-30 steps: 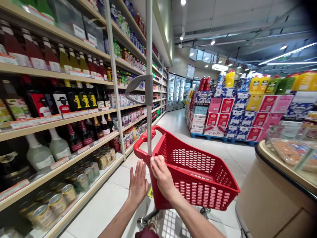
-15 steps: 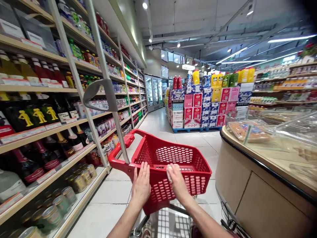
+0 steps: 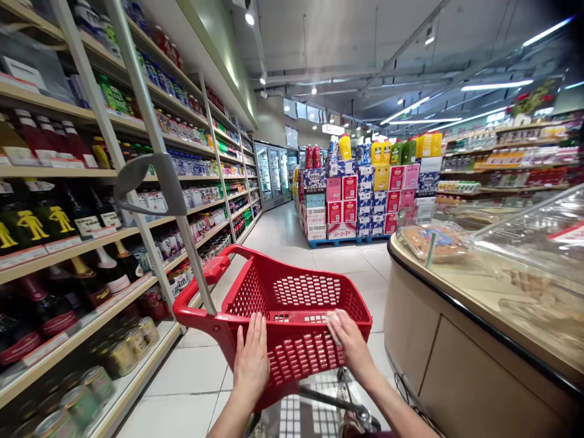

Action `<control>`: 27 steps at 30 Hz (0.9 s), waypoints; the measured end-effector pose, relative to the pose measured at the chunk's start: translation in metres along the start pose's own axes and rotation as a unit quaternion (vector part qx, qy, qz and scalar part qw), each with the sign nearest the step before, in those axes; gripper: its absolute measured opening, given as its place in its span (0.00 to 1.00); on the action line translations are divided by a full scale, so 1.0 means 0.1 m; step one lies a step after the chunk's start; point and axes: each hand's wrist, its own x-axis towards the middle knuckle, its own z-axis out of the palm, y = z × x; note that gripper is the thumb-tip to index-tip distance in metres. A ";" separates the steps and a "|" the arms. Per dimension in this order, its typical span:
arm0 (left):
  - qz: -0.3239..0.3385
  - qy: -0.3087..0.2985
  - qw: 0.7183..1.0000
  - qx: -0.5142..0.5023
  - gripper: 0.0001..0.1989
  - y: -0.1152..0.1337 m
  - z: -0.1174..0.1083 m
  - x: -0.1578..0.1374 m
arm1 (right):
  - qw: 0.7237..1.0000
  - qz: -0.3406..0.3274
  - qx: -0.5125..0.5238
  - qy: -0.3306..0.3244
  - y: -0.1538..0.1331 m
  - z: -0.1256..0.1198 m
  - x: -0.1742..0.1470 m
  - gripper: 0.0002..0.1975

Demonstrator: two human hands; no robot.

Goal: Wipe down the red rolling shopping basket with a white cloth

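Note:
A red plastic shopping cart stands sideways in front of me, its perforated basket holding nothing I can see. My left hand is open, with its outstretched fingers lying against the near side just below the rim. Toward the basket's right end, my right hand is closed at the near rim over a small crumpled white wipe, mostly covered by the fingers. A metal pole with a grey loop handle rises at the cart's left end, beyond both hands.
Tall shelves of bottles and cans line the left side. On the right curves a beige display counter with clear covers. Ahead, stacked drink cartons stand on a blue pallet, with glass-door coolers behind. White floor tiles run between.
The cart and its handle now appear farther left in view. My right hand has slid rightward along the near rim with the wipe, while my left hand stays flat against the side.

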 end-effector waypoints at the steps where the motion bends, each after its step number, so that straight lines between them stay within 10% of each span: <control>1: 0.000 0.007 1.000 0.003 0.33 0.00 0.02 -0.01 | 0.999 0.026 -0.014 0.012 0.04 -0.01 0.00 0.22; 4: -0.014 0.022 1.000 0.011 0.33 0.00 0.08 -0.03 | 0.992 0.093 -0.049 0.069 0.13 0.01 0.00 0.24; 9: -0.021 0.022 0.999 0.009 0.33 0.01 0.09 -0.05 | 0.999 -0.034 -0.011 0.003 0.12 0.05 -0.03 0.23; 14: -0.027 -0.013 1.000 -0.004 0.32 0.07 -0.02 -0.05 | 0.993 0.096 -0.036 0.054 0.17 -0.11 -0.06 0.23; 19: -0.022 -0.030 0.999 -0.005 0.33 0.10 -0.10 -0.02 | 1.000 0.015 0.012 0.001 0.04 -0.11 -0.07 0.21; 27: -0.025 -0.029 0.999 0.002 0.31 0.12 -0.09 -0.02 | 0.992 0.099 -0.028 0.066 0.22 -0.18 -0.15 0.25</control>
